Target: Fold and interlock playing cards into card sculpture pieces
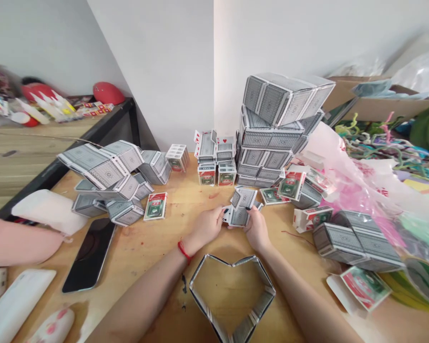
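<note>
My left hand [207,227] and my right hand [256,229] meet at the middle of the wooden table [153,243]. Together they grip a small bundle of grey-backed playing cards [240,209], some folded and fanned upward. A red string circles my left wrist. Just in front of my forearms lies a heart-shaped frame made of linked cards [232,295], hollow in the middle.
A tall stack of card blocks [277,128] stands behind my hands, and another heap [107,178] lies at the left. Card boxes [156,206] are scattered about. A dark tablet [90,255] lies left, near another person's sleeve [17,240]. Pink plastic bags [346,176] crowd the right.
</note>
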`<state>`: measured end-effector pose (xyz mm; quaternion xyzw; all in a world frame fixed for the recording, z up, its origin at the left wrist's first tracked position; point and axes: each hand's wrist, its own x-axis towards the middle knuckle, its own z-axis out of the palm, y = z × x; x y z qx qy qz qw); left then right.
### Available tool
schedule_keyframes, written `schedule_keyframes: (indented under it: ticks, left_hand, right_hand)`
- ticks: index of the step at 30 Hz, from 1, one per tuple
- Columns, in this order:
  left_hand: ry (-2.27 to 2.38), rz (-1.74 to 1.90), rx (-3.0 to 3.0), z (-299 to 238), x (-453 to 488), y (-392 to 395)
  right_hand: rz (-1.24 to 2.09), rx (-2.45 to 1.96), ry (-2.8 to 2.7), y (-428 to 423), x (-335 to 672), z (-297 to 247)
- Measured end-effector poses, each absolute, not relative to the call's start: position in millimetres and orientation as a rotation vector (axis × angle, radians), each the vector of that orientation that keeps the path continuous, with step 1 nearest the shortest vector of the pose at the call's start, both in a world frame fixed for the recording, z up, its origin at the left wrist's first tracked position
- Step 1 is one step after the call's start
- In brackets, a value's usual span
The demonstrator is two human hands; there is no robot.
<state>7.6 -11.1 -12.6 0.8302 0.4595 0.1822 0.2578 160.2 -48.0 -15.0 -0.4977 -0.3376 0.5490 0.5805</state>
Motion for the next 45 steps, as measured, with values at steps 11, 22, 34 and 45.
schedule_keyframes:
  ticks: [11, 22, 34, 45]
  left_hand:
    - [1.245, 0.477, 2.280, -13.5, 8.0, -11.4]
    - [1.252, 0.468, 2.293, -14.8, 7.8, -12.1]
    - [1.251, 0.469, 2.279, -10.4, 8.2, -13.5]
    - [1.184, 0.647, 2.013, -11.8, 8.9, -6.1]
  right_hand:
    - [1.317, -1.147, -0.665, -51.9, 154.8, -6.1]
    - [1.325, -1.143, -0.661, -53.0, 154.9, -6.6]
    - [1.304, -1.121, -0.706, -53.8, 153.9, -8.0]
    - [1.430, -1.038, -0.748, -49.6, 159.9, -7.7]
